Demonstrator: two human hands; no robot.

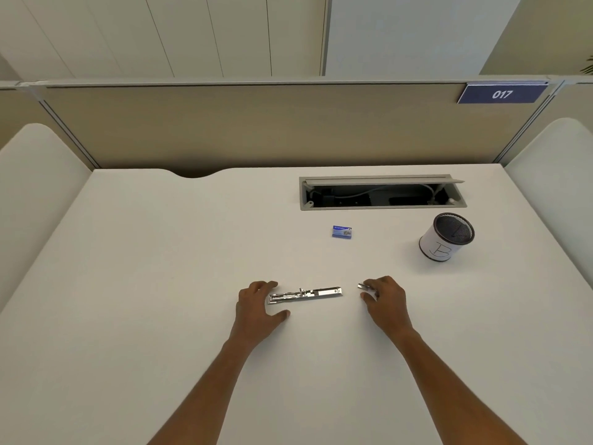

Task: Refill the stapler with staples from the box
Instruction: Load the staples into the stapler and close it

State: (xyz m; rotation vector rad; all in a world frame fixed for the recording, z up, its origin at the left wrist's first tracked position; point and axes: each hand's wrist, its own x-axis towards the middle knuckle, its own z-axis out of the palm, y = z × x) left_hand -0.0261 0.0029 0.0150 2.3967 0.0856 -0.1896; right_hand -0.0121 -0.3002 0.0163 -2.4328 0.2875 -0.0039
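The left hand (258,301) lies slack at nine o'clock of the stapler (305,293). At three o'clock, the right hand (386,300) pinches staples (364,286).

- Both forearms (205,390) ran off the bottom edge, elbows out of frame.
- The right hand (386,300) pinched a silver strip (364,286). Its fingers hid most of it, and the rest was too small to confirm as staples.
- The left hand (260,303) lay at the left end of the stapler (305,293). Whether its fingertips touched the metal could not be told.
- The stapler's channel was too small to show any load.
- Print on the box (342,231) was too small to read.
- The inside of the cup (447,239) was dark, its contents unclear.
- Shadow blurred the cables inside the tray (382,195).
- The right edge cut off a plant (588,64).
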